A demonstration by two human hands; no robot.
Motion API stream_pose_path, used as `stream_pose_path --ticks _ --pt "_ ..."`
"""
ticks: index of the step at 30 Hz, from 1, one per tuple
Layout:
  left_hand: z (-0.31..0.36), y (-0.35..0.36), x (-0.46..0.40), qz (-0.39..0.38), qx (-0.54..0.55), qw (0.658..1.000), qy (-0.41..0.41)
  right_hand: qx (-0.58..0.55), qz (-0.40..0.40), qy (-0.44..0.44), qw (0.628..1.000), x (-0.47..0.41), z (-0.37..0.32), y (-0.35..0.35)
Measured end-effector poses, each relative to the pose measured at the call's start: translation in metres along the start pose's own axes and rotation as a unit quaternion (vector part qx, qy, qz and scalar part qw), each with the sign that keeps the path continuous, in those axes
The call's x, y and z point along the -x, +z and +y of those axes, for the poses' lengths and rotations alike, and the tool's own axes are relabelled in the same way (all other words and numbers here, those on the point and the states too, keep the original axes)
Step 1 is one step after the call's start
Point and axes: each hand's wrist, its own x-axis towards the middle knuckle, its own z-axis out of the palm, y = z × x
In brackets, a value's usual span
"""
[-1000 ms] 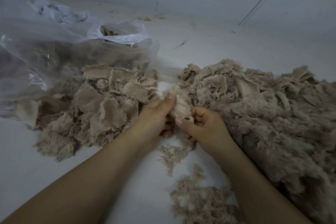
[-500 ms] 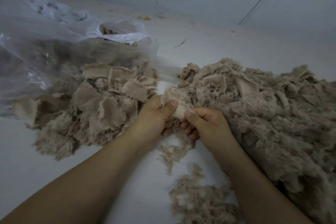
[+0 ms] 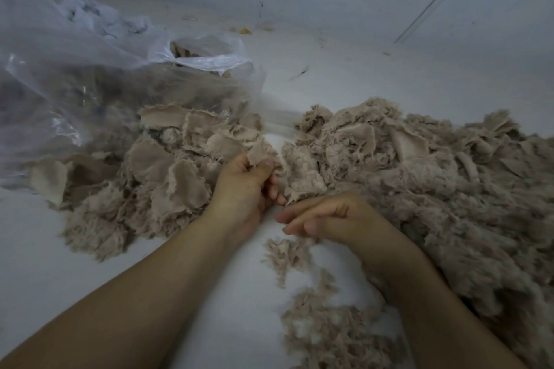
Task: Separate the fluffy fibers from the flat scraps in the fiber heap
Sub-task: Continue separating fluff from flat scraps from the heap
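Beige flat scrap (image 3: 260, 151) pinched by left hand (image 3: 244, 186) beside fiber heap (image 3: 419, 177)

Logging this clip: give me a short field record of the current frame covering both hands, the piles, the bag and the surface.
left hand: pinches a flat scrap between thumb and fingers, at the edge of the left pile
right hand: fingers loosely curled, holding nothing visible, above a small fluff tuft
left pile: mostly flat scraps over fluff
right heap: large, mixed fluff and scraps
near fluff: loose, between the forearms
plastic bag: clear, behind the left pile
surface: white
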Motion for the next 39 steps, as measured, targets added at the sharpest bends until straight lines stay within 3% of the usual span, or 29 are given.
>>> stream_pose_path --ticks 4,8,11,14,18,22,24,25,27,29,31,33,34,36,38,39 --pt "-0.003 0.0 0.005 0.011 -0.008 1.0 0.023 -0.01 0.136 0.041 0.99 -0.011 0.008 0.002" --pt "-0.008 0.003 0.019 0.047 -0.096 0.993 0.057 -0.075 0.186 0.052 0.978 -0.016 0.013 0.003" --pt "-0.011 0.007 0.038 0.041 -0.176 0.983 0.037 -0.107 0.223 0.044 0.968 -0.018 0.012 0.004" --pt "-0.017 0.008 0.076 -0.039 -0.239 0.97 -0.023 -0.123 0.258 0.03 0.958 -0.02 0.01 0.005" --pt "-0.014 0.008 0.113 -0.165 -0.147 0.96 -0.171 -0.115 0.289 0.011 0.95 -0.019 0.012 0.005" --pt "0.006 0.004 0.085 -0.049 -0.196 0.976 -0.085 0.009 0.299 -0.001 0.954 -0.021 0.018 0.005" --pt "0.022 -0.004 0.062 -0.031 -0.281 0.958 -0.043 0.068 0.294 -0.001 0.953 -0.022 0.022 0.005" --pt "0.032 -0.01 0.052 -0.046 -0.354 0.934 -0.028 0.086 0.297 0.0 0.951 -0.022 0.023 0.004" --pt "0.049 -0.022 0.037 -0.074 -0.531 0.844 -0.002 0.098 0.308 0.004 0.946 -0.022 0.025 0.004" --pt "0.058 -0.032 0.027 -0.038 -0.706 0.705 0.052 0.089 0.316 0.004 0.945 -0.024 0.026 0.004" --pt "0.058 -0.037 0.027 0.03 -0.801 0.581 0.14 0.076 0.319 0.006 0.945 -0.024 0.024 0.004" --pt "0.052 -0.031 0.032 0.05 -0.818 0.527 0.226 0.062 0.322 0.011 0.945 -0.024 0.022 0.005" --pt "0.046 -0.026 0.036 0.036 -0.808 0.529 0.257 0.056 0.322 0.014 0.945 -0.023 0.021 0.006" --pt "0.033 -0.012 0.043 -0.012 -0.757 0.593 0.275 0.039 0.317 0.017 0.947 -0.021 0.018 0.007" --pt "0.023 0.002 0.044 -0.052 -0.708 0.671 0.215 0.02 0.312 0.017 0.95 -0.02 0.015 0.007" --pt "0.018 0.008 0.041 -0.071 -0.695 0.693 0.177 0.007 0.31 0.019 0.951 -0.02 0.013 0.007"
